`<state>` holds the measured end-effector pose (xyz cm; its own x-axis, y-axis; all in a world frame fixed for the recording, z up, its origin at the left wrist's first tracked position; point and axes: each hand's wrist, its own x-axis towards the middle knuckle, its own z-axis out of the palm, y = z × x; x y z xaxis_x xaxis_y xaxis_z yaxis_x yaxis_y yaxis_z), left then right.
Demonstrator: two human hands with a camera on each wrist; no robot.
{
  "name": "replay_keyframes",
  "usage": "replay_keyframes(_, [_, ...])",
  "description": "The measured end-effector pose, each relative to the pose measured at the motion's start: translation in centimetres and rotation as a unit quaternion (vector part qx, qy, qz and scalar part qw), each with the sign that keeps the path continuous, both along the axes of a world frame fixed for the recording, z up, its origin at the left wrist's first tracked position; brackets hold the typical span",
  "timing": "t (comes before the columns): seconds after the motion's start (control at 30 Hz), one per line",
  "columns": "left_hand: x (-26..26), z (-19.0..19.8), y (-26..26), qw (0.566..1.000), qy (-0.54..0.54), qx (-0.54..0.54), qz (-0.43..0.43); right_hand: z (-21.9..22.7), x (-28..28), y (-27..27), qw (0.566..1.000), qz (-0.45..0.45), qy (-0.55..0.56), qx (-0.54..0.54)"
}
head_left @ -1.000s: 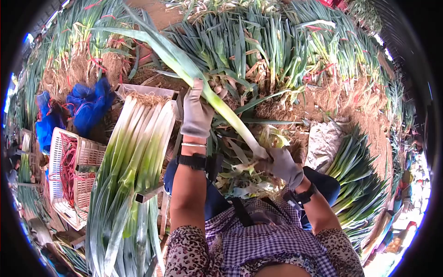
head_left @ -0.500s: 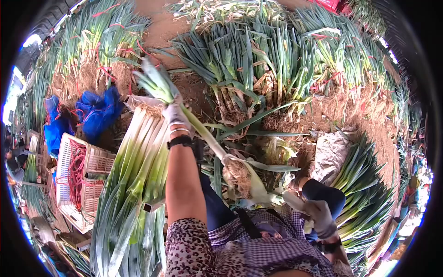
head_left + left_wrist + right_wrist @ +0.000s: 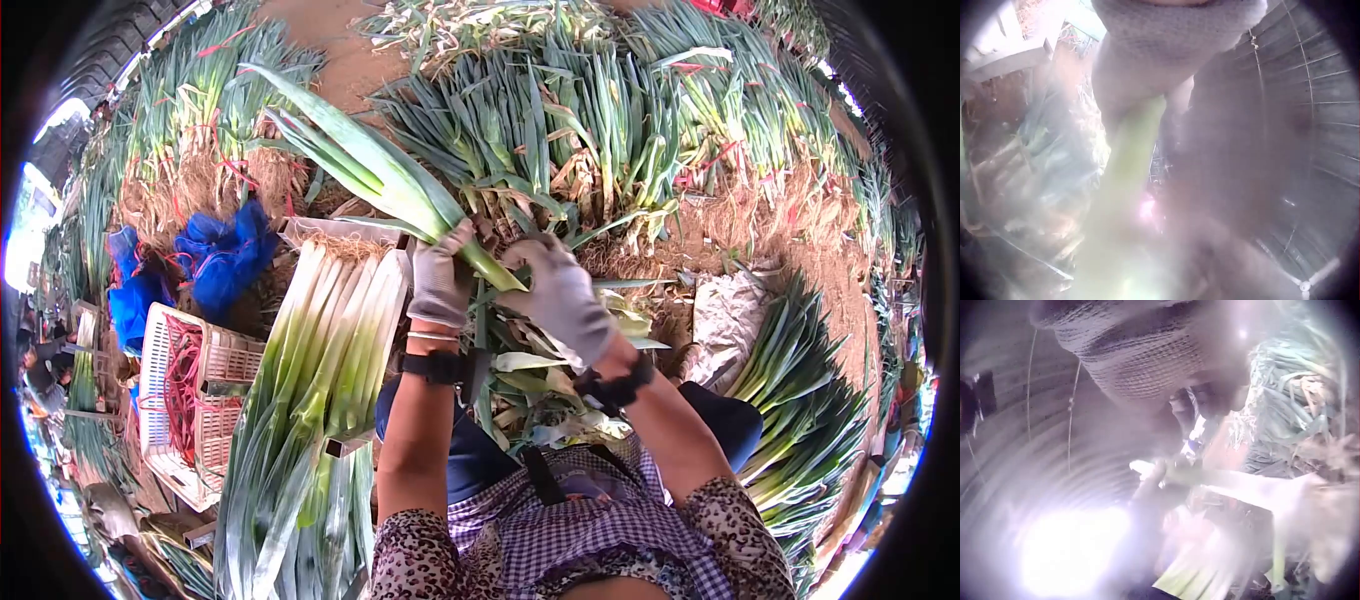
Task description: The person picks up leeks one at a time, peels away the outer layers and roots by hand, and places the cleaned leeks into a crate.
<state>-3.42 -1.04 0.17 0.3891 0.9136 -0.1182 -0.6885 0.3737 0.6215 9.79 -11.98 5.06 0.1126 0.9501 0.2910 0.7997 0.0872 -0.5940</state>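
Observation:
A thick leek (image 3: 400,190) slants across the head view, its green leaves toward the upper left. My gloved left hand (image 3: 440,280) grips its stalk below the leaves. In the left wrist view the pale green stalk (image 3: 1132,150) runs down from that gloved hand (image 3: 1166,56). Just right of it, my gloved right hand (image 3: 562,300) is over the lower stalk with loosely bent fingers; contact is unclear. The right wrist view shows this hand (image 3: 1141,356) above the blurred leek (image 3: 1241,484). The leek's root end is hidden by the right hand in the head view.
Trimmed leeks (image 3: 315,340) lie on a metal-framed stand at left, beside a white crate (image 3: 215,455) with red ties. Blue netting (image 3: 225,265) is behind it. Leek bundles (image 3: 570,130) stand ahead; more leeks (image 3: 800,390) and a pale sack (image 3: 730,325) are at right.
My right hand left the root end, swung down to the right with a peeled leaf, then came back up beside my left hand. The leek, still in my left hand, dipped and shifted.

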Motion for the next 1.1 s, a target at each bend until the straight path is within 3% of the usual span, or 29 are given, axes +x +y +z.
replay_keyframes(0.07, [0.3, -0.8, -0.2, 1.000, -0.017, -0.015, 0.005, -0.4, -1.9, 1.1, 0.996, -0.021, -0.089, 0.014])
replay_keyframes(0.23, [-0.7, 1.2, -1.2, 1.000, -0.001, -0.019, -0.016, -1.9, -0.2, 1.7, 0.995, -0.039, 0.095, 0.016])
replay_keyframes(0.43, [0.8, 0.5, -1.0, 0.993, 0.112, 0.041, 0.021, -1.0, -0.8, 0.6, 0.993, -0.088, -0.030, 0.079])
replay_keyframes(0.5, [0.9, 0.3, -1.0, 0.987, 0.146, 0.048, 0.037, -2.1, -0.2, 0.6, 0.994, -0.027, -0.014, 0.107])
replay_keyframes(0.53, [1.0, 0.3, -1.1, 0.984, 0.164, 0.053, 0.044, -2.6, 0.0, 0.5, 0.993, 0.003, -0.006, 0.121])
replay_keyframes(0.63, [0.5, 0.7, -0.8, 0.978, 0.175, 0.082, 0.084, -2.6, -0.5, -2.1, 0.985, -0.005, 0.155, 0.074])
replay_keyframes(0.67, [0.6, 0.7, -0.6, 0.983, 0.160, 0.040, 0.075, -2.2, -0.3, -2.1, 0.987, -0.026, 0.146, 0.063])
replay_keyframes(0.73, [0.9, 0.8, -0.9, 0.987, 0.137, 0.056, 0.066, -0.2, -0.3, -0.7, 0.988, -0.072, 0.126, 0.046])
replay_keyframes(0.77, [1.2, 0.9, -1.1, 0.986, 0.142, 0.063, 0.065, -0.8, 0.1, 0.3, 0.994, -0.060, 0.055, 0.073])
replay_keyframes(0.9, [1.8, 0.4, -1.3, 0.982, 0.154, 0.083, 0.072, -2.0, 0.5, -0.2, 0.997, 0.008, -0.057, 0.054])
replay_keyframes(0.93, [1.8, 0.5, -1.0, 0.981, 0.154, 0.085, 0.078, -1.9, 0.3, -1.1, 0.990, 0.009, 0.129, 0.051])
replay_keyframes(0.97, [1.6, 0.4, -0.6, 0.979, 0.168, 0.084, 0.079, -2.0, 0.3, -1.9, 0.950, 0.012, 0.309, 0.042])
replay_keyframes(1.0, [1.4, 0.5, -0.5, 0.978, 0.169, 0.084, 0.085, -2.1, 0.3, -2.6, 0.877, 0.009, 0.480, 0.027])
replay_keyframes(1.03, [1.5, 0.6, -0.4, 0.978, 0.170, 0.085, 0.086, -1.5, 0.5, -2.6, 0.825, 0.029, 0.557, 0.090])
replay_keyframes(1.07, [1.6, 0.7, -0.4, 0.978, 0.171, 0.088, 0.085, -2.4, 2.3, -2.1, 0.839, 0.080, 0.534, 0.072])
replay_keyframes(1.1, [1.8, 1.2, -0.8, 0.979, 0.169, 0.086, 0.075, -0.3, 1.4, -1.7, 0.909, 0.009, 0.416, 0.026])
